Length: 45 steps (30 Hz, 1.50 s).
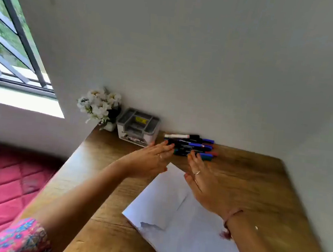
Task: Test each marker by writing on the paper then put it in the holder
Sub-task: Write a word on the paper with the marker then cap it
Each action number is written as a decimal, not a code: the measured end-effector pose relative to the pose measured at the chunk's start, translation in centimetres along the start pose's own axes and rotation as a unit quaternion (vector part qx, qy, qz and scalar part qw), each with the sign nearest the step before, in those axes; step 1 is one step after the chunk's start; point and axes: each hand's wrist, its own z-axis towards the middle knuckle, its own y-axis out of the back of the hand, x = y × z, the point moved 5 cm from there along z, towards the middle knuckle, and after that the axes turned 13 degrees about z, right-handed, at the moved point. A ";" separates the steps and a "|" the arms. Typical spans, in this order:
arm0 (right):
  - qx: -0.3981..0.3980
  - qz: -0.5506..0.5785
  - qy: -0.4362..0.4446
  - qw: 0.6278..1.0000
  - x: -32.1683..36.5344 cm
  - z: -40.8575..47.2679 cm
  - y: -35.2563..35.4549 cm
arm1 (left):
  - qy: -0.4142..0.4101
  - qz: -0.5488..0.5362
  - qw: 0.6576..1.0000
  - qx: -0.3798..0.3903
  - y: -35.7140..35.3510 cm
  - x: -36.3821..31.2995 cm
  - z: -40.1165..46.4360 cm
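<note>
Several markers [190, 145] lie in a loose heap at the far edge of the wooden table [257, 185], close against the white wall [208, 58]. Most have dark or blue bodies, one on top is white with a dark cap, and a teal one sits nearest the person. Whatever is printed on their barrels is too blurred to read. Just left of the heap stands the holder [138, 127], a grey and white box with open compartments on top; a yellow label inside it and a printed strip along its front are both unreadable.

Both hands reach toward the heap with fingers held straight and together, gripping nothing. The left hand [150, 161] has its fingertips just at the left end of the markers, near the holder's lower right corner. The right hand [203, 182] is stretched flat with its fingertips at the teal marker; whether they touch it cannot be told. Each hand wears a ring, and the right wrist carries a thin red thread.

A white sheet of paper [173, 218], creased and torn at its near left edge, lies on the table under the right forearm. White flowers [98, 104] in a small pot stand in the corner left of the holder.
</note>
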 end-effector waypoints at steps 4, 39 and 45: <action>0.139 0.052 -0.035 0.988 -0.8 -1.8 -5.1 | -0.005 -0.077 0.994 0.081 -6.8 -0.2 -1.2; -0.005 -0.256 -0.061 0.965 -8.7 7.3 -1.0 | -0.016 -0.122 0.992 -0.039 -8.6 -2.2 -3.1; 0.005 -0.262 -0.065 0.963 -8.4 7.3 -1.7 | 0.010 -0.181 0.978 -0.106 -7.8 -1.9 -3.3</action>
